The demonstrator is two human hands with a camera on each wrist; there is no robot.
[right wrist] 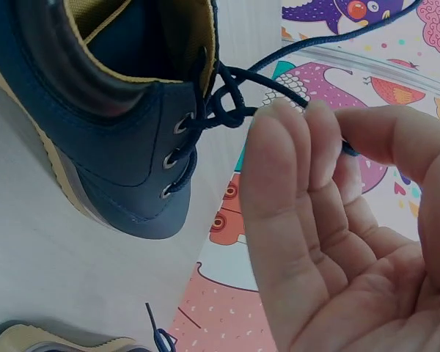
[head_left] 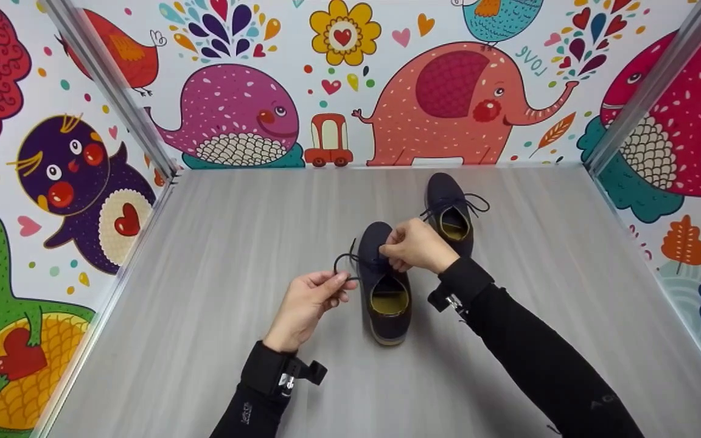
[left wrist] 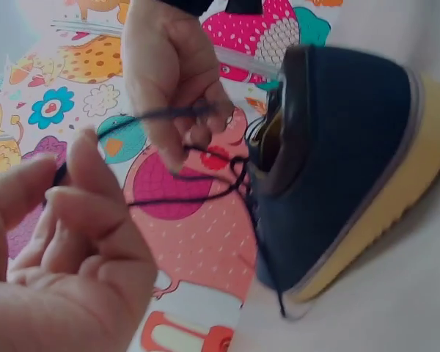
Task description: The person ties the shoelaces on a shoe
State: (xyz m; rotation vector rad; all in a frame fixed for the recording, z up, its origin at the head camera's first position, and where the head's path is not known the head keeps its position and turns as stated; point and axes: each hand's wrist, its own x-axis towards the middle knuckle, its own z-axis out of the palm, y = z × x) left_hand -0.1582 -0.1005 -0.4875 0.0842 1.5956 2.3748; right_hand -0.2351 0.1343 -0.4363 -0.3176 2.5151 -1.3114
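Note:
A dark navy lace-up shoe [head_left: 390,330] with a tan sole and yellowish lining stands on the floor, toe facing away. On its left side my left hand [head_left: 308,304] pinches a looped part of the shoelace [left wrist: 183,202] between thumb and fingertips. Over the front of the shoe, my right hand [head_left: 420,246] pinches another part of the lace, which shows in the right wrist view beside a loose knot [right wrist: 227,110] above the eyelets [right wrist: 169,158]. A lace end [left wrist: 268,282] hangs down along the shoe in the left wrist view.
The matching shoe [head_left: 443,187] stands farther back to the right, its laces [head_left: 478,204] in a bow. Grey wood-look floor [head_left: 235,243] lies under both. Walls with cartoon animals [head_left: 241,115] enclose the back and sides, with metal strips [head_left: 125,97] at the corners.

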